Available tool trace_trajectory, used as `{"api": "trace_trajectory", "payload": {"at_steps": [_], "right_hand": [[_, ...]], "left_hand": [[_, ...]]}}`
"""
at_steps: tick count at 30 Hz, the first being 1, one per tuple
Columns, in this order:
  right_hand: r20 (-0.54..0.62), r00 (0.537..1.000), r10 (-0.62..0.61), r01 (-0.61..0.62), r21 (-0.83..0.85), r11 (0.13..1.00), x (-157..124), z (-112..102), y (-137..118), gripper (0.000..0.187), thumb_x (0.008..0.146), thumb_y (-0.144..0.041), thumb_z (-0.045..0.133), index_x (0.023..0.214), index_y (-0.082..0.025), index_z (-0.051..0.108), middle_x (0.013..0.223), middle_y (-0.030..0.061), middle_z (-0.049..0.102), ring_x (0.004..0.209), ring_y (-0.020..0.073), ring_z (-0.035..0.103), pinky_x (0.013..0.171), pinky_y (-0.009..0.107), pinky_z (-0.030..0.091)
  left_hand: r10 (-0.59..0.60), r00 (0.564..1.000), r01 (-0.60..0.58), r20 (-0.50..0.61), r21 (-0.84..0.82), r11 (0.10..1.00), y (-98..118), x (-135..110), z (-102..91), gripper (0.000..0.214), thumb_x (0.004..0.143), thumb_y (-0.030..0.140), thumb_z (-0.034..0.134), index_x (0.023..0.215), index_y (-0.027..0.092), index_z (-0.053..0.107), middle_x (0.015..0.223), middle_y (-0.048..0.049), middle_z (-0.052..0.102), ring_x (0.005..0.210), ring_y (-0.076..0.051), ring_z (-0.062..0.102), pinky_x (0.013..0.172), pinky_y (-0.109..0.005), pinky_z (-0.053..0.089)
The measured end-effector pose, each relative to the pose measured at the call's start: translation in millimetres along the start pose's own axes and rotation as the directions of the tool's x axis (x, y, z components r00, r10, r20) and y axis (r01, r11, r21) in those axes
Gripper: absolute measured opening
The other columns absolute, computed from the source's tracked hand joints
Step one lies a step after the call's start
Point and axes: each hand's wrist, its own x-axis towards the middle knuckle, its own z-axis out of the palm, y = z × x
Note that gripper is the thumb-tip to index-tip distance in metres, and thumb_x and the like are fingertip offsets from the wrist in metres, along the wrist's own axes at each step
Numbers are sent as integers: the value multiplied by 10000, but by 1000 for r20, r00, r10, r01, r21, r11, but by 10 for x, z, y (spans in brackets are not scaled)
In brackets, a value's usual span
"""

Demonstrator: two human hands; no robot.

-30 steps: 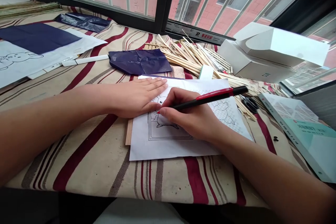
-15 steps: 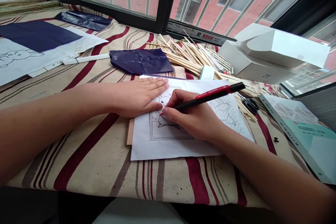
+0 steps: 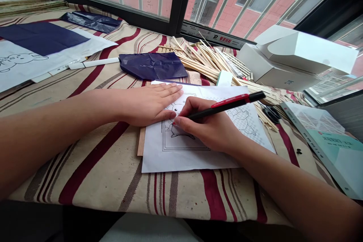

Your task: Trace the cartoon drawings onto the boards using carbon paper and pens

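My left hand (image 3: 147,103) lies flat, fingers together and stretched, on the left part of a white sheet (image 3: 181,155) printed with a framed cartoon drawing. Under the sheet a thin wooden board (image 3: 140,140) shows at its left edge. My right hand (image 3: 208,125) is closed on a black and red pen (image 3: 227,105), its tip touching the drawing near my left thumb. The pen slants up to the right.
Dark blue carbon paper (image 3: 152,65) lies behind the sheet, more (image 3: 42,38) at far left on white paper with a rabbit outline. A white marker (image 3: 93,62), a pile of wooden sticks (image 3: 210,62), white boxes (image 3: 295,60), scissors (image 3: 270,113) and a book (image 3: 329,140) sit around on the striped cloth (image 3: 93,166).
The pen tip has shifted slightly right and back over the drawing. My left hand stays pressed on the sheet. The view moved a little.
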Motion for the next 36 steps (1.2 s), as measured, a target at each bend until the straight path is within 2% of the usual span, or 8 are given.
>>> {"api": "trace_trajectory", "payload": {"at_steps": [11, 25, 36], "right_hand": [[6, 1000, 11, -11, 6, 1000, 5, 8, -31, 191, 862, -242, 727, 758, -209, 570, 603, -67, 589, 548, 93, 456, 525, 255, 363], [49, 999, 10, -11, 15, 1000, 10, 6, -59, 184, 852, -241, 737, 758, -203, 584, 618, -54, 604, 553, 95, 456, 511, 256, 346], [64, 998, 4, -5, 10, 1000, 11, -8, -50, 218, 850, -251, 745, 740, -209, 562, 601, -64, 558, 558, 96, 438, 518, 259, 330]], "left_hand": [[-13, 999, 12, 30, 31, 999, 14, -6, -19, 837, 1050, 590, 220, 1717, 84, 197, 1816, -124, 83, 1683, -259, 123, 1353, -389, 85], [3, 1000, -3, 17, -21, 1000, 6, -6, -23, 831, 1055, 594, 254, 1715, 92, 215, 1812, -126, 102, 1680, -272, 140, 1353, -404, 99], [-2, 1000, 2, 14, -6, 1000, 16, -15, -23, 830, 1050, 604, 247, 1718, 112, 217, 1814, -112, 106, 1681, -264, 141, 1355, -398, 97]]}}
